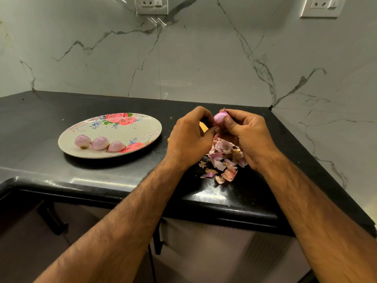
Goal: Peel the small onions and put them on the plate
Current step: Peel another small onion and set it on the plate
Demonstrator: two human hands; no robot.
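Right of centre in the frame, the right hand (247,137) grips a small pink onion (220,117) above the black surface (40,119), steadying it while the left hand (190,137) pinches at its skin. Loose peels (223,158) gather directly beneath, likely so scraps fall in one heap. Three peeled onions (99,142) sit on the floral plate (142,127) at left.

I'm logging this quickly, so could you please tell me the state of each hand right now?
Left hand: closed, pinching the onion at its side.
Right hand: closed, holding the onion.
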